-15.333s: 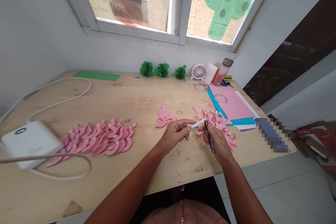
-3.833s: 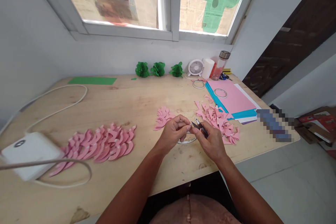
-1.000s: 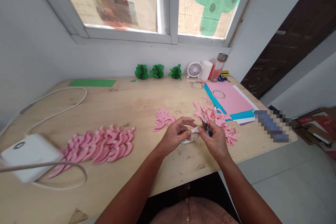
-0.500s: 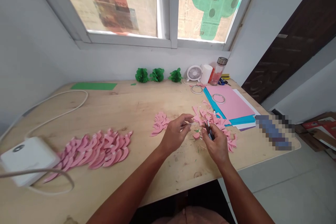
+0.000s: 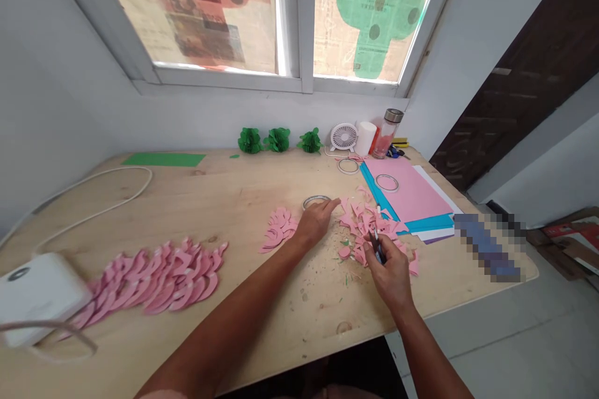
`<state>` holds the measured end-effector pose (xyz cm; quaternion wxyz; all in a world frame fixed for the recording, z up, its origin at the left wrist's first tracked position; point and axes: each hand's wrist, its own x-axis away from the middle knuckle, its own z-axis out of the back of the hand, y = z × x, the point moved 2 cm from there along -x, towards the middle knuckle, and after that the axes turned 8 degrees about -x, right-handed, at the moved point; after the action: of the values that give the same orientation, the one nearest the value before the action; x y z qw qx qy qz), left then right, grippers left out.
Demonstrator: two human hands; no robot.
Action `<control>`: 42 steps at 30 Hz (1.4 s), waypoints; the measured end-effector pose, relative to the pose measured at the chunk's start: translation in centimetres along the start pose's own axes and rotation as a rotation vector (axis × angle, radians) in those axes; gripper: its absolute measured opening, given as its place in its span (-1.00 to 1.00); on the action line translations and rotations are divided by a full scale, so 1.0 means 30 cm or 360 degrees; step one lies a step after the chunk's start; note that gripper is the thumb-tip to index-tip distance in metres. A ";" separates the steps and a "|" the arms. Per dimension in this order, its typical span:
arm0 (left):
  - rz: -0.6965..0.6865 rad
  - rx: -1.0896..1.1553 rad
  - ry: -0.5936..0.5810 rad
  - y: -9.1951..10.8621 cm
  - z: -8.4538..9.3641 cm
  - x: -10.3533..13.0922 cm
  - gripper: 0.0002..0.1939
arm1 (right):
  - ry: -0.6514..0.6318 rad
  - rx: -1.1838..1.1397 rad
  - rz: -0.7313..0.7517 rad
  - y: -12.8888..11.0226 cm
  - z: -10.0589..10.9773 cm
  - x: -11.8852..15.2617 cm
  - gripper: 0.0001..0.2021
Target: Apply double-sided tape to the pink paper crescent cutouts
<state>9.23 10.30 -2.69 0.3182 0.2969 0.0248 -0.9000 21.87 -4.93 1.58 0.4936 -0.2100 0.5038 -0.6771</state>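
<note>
The right hand [image 5: 392, 269] has fingers curled around scissors [image 5: 379, 250] at its eleven o'clock, likely stiff, best held by the handles. The left hand's [image 5: 318, 221] fingers lie close together, any pinch unclear; the tape ring [image 5: 306, 202] at its twelve o'clock looks light, easily gripped by its rim.

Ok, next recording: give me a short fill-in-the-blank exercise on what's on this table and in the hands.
1. The dark-bladed tool is held in the person's ____ hand.
2. The green ruffled paper balls at the back number ____.
3. One flat ring lies on the ____ sheet.
4. The larger pile of pink pieces lies to the ____ of the smaller pile, as the person sees it.

Missing words: right; three; pink; left.
</note>
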 end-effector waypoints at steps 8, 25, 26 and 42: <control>0.0056 0.0018 -0.0036 -0.012 0.021 0.030 -0.54 | -0.0108 0.0078 0.0023 0.007 -0.028 -0.009 -0.74; 0.1006 0.1980 -0.0234 0.104 0.281 0.146 -0.84 | -0.0399 0.0859 0.0468 -0.039 -0.085 0.026 -0.84; 0.1003 0.1978 -0.0245 0.103 0.287 0.147 -0.85 | -0.0405 0.0911 0.0483 -0.043 -0.085 0.028 -0.85; 0.0896 0.1637 -0.0310 0.098 0.276 0.165 -0.86 | -0.0560 0.1172 0.0576 -0.076 -0.096 0.037 -0.91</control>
<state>3.59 3.25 1.83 0.3608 0.3241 -0.5234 -0.7006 18.10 -4.52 2.21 0.7241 -0.0408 0.1662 -0.6681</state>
